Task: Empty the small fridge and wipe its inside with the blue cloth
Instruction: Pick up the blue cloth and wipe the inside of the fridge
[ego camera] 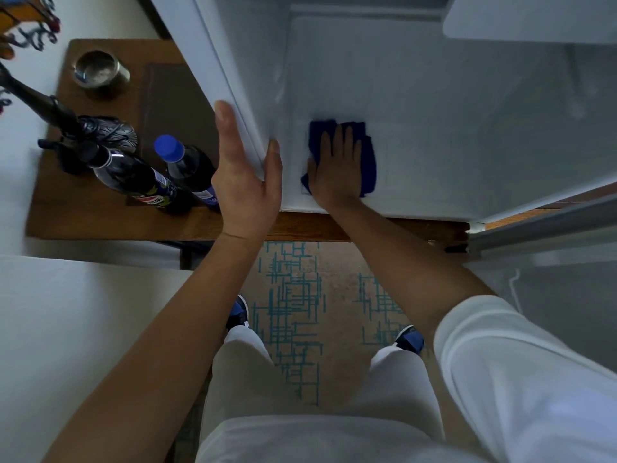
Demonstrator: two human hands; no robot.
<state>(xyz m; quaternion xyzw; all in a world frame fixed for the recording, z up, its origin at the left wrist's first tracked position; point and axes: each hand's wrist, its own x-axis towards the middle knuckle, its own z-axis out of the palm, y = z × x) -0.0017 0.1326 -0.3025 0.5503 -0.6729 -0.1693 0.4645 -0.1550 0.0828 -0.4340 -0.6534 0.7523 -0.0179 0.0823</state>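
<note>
Fingers of right hand (334, 175) press flat on blue cloth (369, 162) in fridge (434, 128); left hand (243, 182) braces its wall, fingers straight.

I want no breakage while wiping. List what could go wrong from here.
1. The left hand braces the fridge wall right beside two bottles on the table; a careless swing might topple them.
2. The right hand presses the blue cloth near the fridge's front lip; a backward wipe could drag it off.

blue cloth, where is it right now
Head view, centre: the blue cloth lies on the fridge's inner floor near its front left corner, pressed under the right hand, right of the left hand.
</note>
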